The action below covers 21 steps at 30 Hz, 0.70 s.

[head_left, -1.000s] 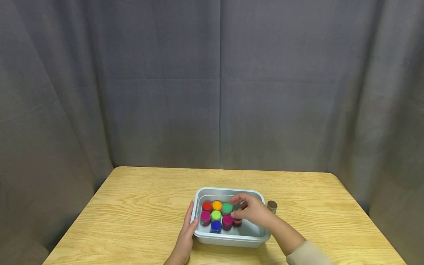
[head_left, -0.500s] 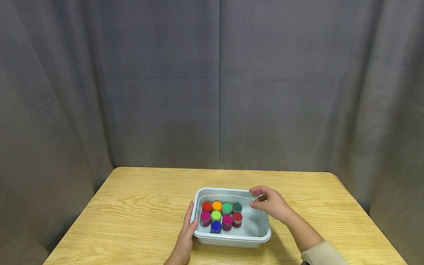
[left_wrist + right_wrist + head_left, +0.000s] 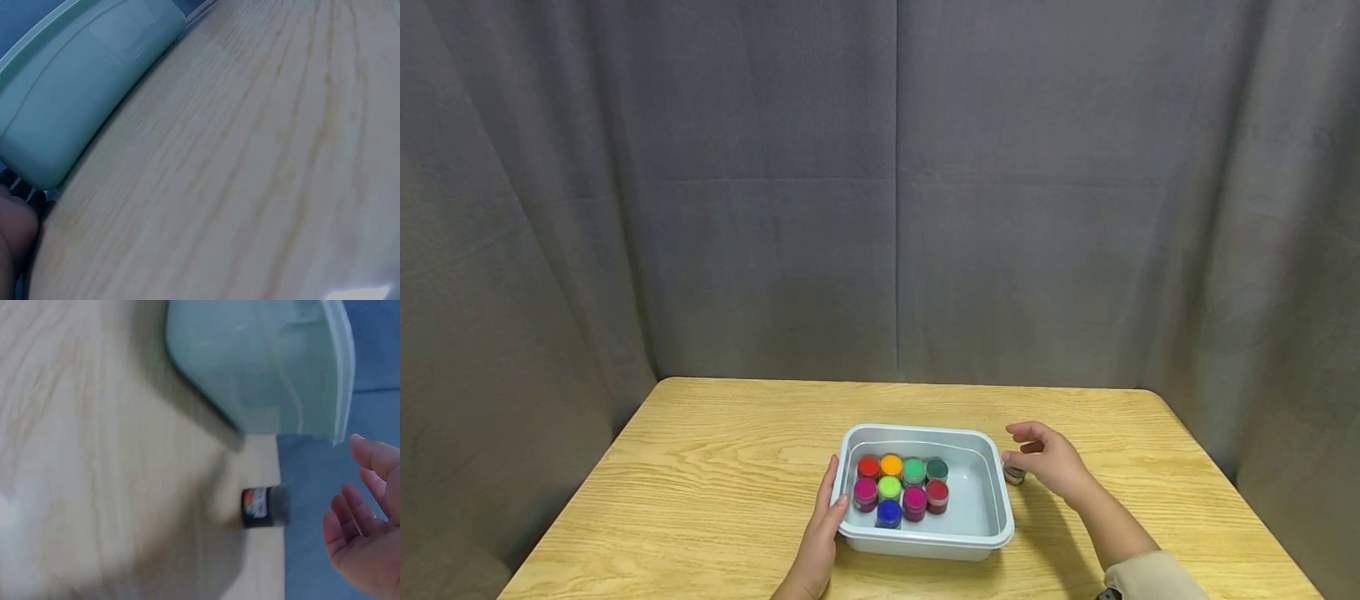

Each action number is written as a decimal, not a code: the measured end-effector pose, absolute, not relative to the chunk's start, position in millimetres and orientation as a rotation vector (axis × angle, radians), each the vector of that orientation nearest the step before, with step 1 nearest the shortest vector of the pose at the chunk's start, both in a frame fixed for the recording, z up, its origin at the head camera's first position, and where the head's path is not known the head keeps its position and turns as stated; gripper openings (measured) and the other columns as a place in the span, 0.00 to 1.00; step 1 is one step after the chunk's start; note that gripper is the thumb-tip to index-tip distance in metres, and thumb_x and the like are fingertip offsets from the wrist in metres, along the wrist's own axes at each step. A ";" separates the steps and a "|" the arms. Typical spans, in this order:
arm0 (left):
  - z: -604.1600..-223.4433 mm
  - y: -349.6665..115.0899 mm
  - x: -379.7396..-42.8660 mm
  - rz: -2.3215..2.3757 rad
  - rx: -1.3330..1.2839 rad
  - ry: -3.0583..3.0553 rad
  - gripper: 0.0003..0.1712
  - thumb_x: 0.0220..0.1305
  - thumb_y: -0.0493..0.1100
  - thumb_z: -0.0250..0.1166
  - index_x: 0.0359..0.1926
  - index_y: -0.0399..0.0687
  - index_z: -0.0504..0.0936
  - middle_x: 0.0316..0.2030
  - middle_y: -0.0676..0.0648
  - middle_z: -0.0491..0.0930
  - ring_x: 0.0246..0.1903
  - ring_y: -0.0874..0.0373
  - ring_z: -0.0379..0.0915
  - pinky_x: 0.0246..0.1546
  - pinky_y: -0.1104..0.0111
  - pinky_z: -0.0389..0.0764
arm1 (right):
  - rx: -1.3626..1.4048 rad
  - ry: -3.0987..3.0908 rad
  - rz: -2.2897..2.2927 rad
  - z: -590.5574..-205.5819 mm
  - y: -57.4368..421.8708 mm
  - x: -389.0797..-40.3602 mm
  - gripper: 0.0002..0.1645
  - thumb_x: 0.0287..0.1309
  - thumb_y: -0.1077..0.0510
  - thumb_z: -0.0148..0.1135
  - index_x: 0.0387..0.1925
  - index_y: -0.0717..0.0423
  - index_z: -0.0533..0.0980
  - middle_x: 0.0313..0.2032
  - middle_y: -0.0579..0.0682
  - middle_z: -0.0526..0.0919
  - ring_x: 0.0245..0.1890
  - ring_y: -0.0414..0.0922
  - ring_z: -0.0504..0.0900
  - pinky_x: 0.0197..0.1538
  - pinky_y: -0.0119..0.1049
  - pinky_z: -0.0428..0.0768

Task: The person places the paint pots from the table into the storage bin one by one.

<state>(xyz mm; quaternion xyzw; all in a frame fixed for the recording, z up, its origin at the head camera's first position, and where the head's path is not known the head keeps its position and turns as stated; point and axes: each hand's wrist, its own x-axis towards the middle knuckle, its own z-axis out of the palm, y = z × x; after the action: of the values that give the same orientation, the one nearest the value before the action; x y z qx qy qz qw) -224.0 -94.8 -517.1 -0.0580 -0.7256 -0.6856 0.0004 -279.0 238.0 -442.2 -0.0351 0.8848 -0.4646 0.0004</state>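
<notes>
A pale grey-blue plastic tub (image 3: 925, 546) holds several small round jars, among them a red jar (image 3: 868, 467), an orange jar (image 3: 891, 465) and a blue jar (image 3: 888, 513). My left hand (image 3: 817, 537) rests along the tub's left wall, fingers straight, the thumb by the rim. Just outside the tub's right wall stands a dark brown jar (image 3: 1015, 475) with a printed label, partly covered by my right hand (image 3: 1052, 467) in the head view. In the right wrist view the fingers (image 3: 375, 453) are spread above this jar (image 3: 265, 506), apart from it.
The wooden table (image 3: 722, 467) reaches out on both sides of the tub and behind it. Grey curtains (image 3: 880, 208) hang at the back and along both sides. Inside the tub, its bare floor (image 3: 973, 508) shows to the right of the jars.
My right hand has drawn back from over the jars inside the tub, moving right past the rim to the brown jar outside. The left hand and tub have stayed put.
</notes>
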 end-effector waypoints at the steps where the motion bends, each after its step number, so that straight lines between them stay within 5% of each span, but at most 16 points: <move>1: -517.2 -94.9 -224.0 -2.154 -0.183 -2.278 0.35 0.76 0.49 0.41 0.78 0.54 0.44 0.79 0.42 0.40 0.76 0.35 0.30 0.70 0.32 0.34 | -0.101 2.780 -1.452 -444.5 240.1 -279.0 0.30 0.58 0.57 0.68 0.60 0.65 0.72 0.57 0.67 0.75 0.56 0.59 0.75 0.50 0.45 0.82; 9: -517.6 -95.2 -224.2 -2.164 -0.185 -2.284 0.35 0.76 0.50 0.41 0.79 0.55 0.43 0.79 0.42 0.39 0.76 0.36 0.30 0.70 0.33 0.34 | -0.016 2.790 -1.394 -463.5 251.5 -283.6 0.34 0.59 0.54 0.68 0.62 0.65 0.69 0.60 0.69 0.72 0.59 0.64 0.73 0.56 0.55 0.77; 21: -520.0 -96.7 -225.1 -2.169 -0.220 -2.274 0.35 0.76 0.50 0.41 0.79 0.57 0.42 0.79 0.42 0.38 0.76 0.35 0.29 0.69 0.32 0.33 | 0.001 2.772 -1.403 -487.3 256.5 -287.1 0.37 0.58 0.55 0.68 0.64 0.68 0.67 0.58 0.70 0.73 0.56 0.63 0.76 0.52 0.52 0.81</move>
<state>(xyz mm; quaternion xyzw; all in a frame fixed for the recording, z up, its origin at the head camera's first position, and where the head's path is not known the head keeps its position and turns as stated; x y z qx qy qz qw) -225.1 -96.7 -520.0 -0.0697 -0.7219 -0.6885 -0.0042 -287.1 256.5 -487.3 0.0003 0.8921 -0.4515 0.0175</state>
